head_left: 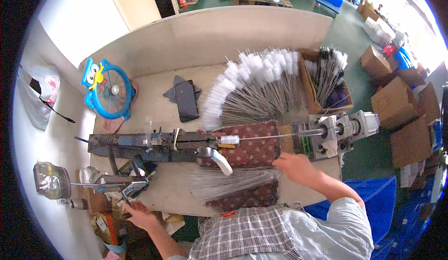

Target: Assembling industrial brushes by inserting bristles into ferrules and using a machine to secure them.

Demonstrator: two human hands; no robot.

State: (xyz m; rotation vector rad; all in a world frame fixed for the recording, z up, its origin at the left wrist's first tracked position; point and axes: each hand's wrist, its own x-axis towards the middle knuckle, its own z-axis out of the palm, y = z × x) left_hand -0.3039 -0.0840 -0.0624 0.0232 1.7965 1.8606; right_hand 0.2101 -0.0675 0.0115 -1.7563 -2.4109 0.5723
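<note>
A worker's right hand [295, 166] was at the ends of loose wires [228, 185], the left hand [141, 216] beside a metal lever [126, 197]; neither grip could be told. 1 white brush [229, 140] sat at the jig [196, 140], its stem [266, 137] reaching the spindle [310, 132]; poor alignment could have bent it. White-tipped brushes [261, 73] fanned over the pale table [154, 106]; cardboard boxes [392, 99] crowded the green floor [359, 85].

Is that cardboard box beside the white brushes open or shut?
Open: the cardboard box has brushes with dark and white bristles sticking up out of its top.
</note>
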